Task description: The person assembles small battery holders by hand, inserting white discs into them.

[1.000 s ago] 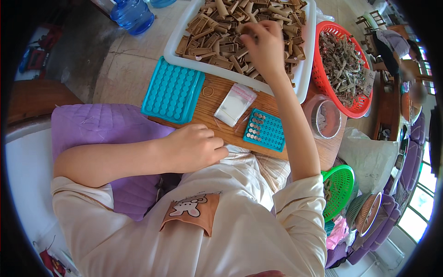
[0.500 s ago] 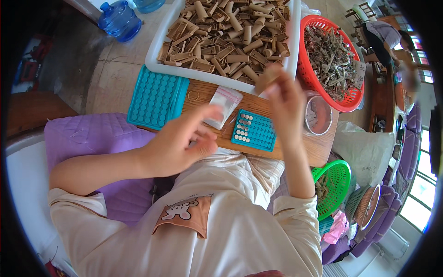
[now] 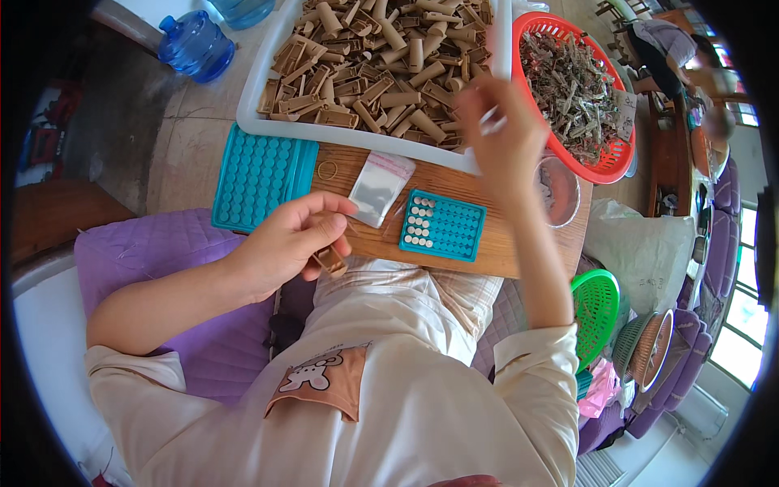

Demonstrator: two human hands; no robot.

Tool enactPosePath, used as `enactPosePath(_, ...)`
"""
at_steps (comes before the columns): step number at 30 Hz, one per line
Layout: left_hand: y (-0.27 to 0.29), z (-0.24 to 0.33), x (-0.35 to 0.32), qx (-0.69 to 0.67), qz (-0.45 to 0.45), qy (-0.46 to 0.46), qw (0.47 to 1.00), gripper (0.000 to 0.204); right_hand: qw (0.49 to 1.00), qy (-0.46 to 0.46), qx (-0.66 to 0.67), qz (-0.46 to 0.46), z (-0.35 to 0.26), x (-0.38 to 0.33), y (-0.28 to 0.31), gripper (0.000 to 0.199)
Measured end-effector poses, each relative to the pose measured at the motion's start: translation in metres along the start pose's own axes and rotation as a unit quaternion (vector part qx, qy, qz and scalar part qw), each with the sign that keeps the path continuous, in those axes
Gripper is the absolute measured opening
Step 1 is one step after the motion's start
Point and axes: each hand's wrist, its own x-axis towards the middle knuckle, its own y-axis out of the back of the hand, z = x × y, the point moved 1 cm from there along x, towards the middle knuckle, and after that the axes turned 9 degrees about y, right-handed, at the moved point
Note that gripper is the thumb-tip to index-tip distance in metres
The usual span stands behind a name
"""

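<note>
Head view: the step in hand is judged to be the handling of a single brown piece (image 3: 330, 261), with the right hand apart from it. The next move calls for a steady left grip and an unobstructed path for the right hand over the table (image 3: 369, 242).

Items are listed by size. A white tub (image 3: 324, 135), heaped with loose brown pieces (image 3: 373, 73), occupies the far side. A red basket (image 3: 608, 166) of dry, shredded-looking material stands to its right. A purple cushion (image 3: 154, 268) lies near left. A large teal tray (image 3: 264, 174) rests at the table's left end; a small teal tray (image 3: 458, 231) is right of centre, with pale discs (image 3: 420, 211) at its left side. A clear packet (image 3: 377, 191) and a rubber band (image 3: 327, 170) lie between the trays.

The left hand (image 3: 288, 239) grasps the brown piece above the near table edge. The right hand (image 3: 505, 126), blurred, is raised by the tub's right side with fingers curled; whether it holds anything cannot be determined.

Obstructions: the tub's raised near rim, and the right forearm crossing the table's right end.
</note>
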Motion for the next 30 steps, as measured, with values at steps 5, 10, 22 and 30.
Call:
enactPosePath(5,-0.005,0.000,0.004,0.051,-0.043,0.005,0.998,0.024,0.949,-0.056,-0.296,-0.090,0.167,0.035,0.035,0.023)
enactPosePath(10,-0.006,0.001,0.001,0.065,-0.039,-0.041,0.996,0.028,0.889,-0.041,-0.403,-0.212,0.222,0.033,0.040,0.028)
enactPosePath(22,-0.004,-0.008,0.003,0.042,-0.070,0.002,0.997,0.017,0.948,-0.241,0.099,0.184,0.214,0.057,0.126,0.023)
enactPosePath(30,-0.006,-0.012,0.002,0.030,-0.095,0.027,0.995,0.019,0.856,-0.103,0.480,0.163,0.195,0.046,0.189,0.022)
